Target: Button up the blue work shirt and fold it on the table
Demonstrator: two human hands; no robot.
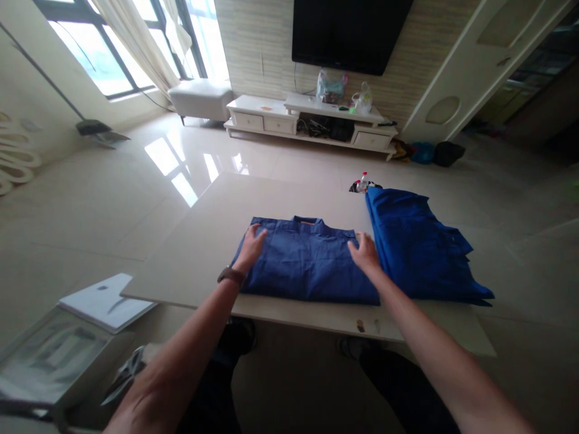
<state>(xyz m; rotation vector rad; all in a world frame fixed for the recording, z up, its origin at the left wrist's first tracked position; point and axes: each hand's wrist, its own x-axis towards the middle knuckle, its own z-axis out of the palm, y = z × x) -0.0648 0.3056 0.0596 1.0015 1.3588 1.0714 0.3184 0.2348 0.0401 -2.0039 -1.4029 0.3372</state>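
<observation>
A dark blue folded garment [307,262] lies flat on the pale table board [181,265], its collar at the far edge. My left hand [252,244] rests at the garment's left edge near the upper corner, thumb and fingers apart. Across from it, my right hand [363,252] is at the upper right corner, its thumb spread from the fingers. Neither hand visibly grips the cloth. A brighter blue pile of cloth [411,247] lies just right of my right hand and overhangs the board's far right side.
Two small items [360,325] sit on the board's near edge. Bottles with red caps [363,181] show behind the far edge. A box with white sheets [106,301] stands at the lower left. Beyond are a low white cabinet [253,108] and a grey bench [201,96].
</observation>
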